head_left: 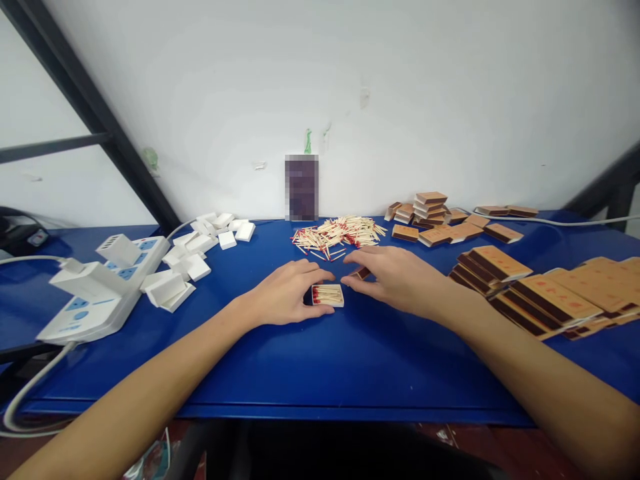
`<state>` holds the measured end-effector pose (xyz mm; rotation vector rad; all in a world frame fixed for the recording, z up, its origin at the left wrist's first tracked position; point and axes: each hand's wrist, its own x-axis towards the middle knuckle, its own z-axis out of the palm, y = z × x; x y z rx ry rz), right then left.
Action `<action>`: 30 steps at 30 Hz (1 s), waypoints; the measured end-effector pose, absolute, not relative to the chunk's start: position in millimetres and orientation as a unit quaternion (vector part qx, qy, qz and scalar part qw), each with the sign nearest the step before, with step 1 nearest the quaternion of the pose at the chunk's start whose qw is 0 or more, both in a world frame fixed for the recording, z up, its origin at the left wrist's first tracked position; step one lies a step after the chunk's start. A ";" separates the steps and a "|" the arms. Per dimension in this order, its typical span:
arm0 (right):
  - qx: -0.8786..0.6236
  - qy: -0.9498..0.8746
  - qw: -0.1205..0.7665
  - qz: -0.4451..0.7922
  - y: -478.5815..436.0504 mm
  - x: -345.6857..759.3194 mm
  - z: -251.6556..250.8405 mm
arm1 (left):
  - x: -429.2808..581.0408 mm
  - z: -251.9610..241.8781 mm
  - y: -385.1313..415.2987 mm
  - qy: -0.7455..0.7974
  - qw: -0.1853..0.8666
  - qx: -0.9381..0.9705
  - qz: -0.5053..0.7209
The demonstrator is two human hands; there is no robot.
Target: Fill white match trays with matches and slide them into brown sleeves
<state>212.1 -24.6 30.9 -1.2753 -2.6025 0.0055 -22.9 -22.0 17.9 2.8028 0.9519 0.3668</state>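
Observation:
My left hand (287, 293) grips a white matchbox tray (341, 300) on the blue table, thumb along its near side and fingers at the far side. Matches (327, 295) lie in the tray, red heads toward the left. Just to the right, my right hand (383, 277) holds a brown matchbox sleeve (361, 272) between thumb and fingers, partly hidden by the hand. The sleeve and tray are apart. Beyond both hands a loose heap of red-tipped matches (345, 233) is spread on the table.
White trays (190, 247) are scattered at the left, beside a white power strip (125, 293) with plugs and cables. Filled-out matchboxes (430, 217) are piled at the back right. Flattened-looking brown sleeves (560, 293) are stacked at the right. A pixelated dark panel (301, 188) stands against the wall.

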 end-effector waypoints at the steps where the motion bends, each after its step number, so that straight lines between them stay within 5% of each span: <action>1: -0.444 -0.889 0.115 0.004 -25.5 210.2 29.0 | -23.1 18.2 -21.5 0.325 0.076 0.935 0.119; 13: -0.430 -0.899 0.017 0.080 -35.6 225.0 41.5 | -30.1 17.3 -16.4 0.319 0.090 0.934 0.135; 30: -0.419 -0.899 0.057 0.113 -25.8 214.5 31.3 | -32.7 13.3 -9.3 0.310 0.152 0.925 0.156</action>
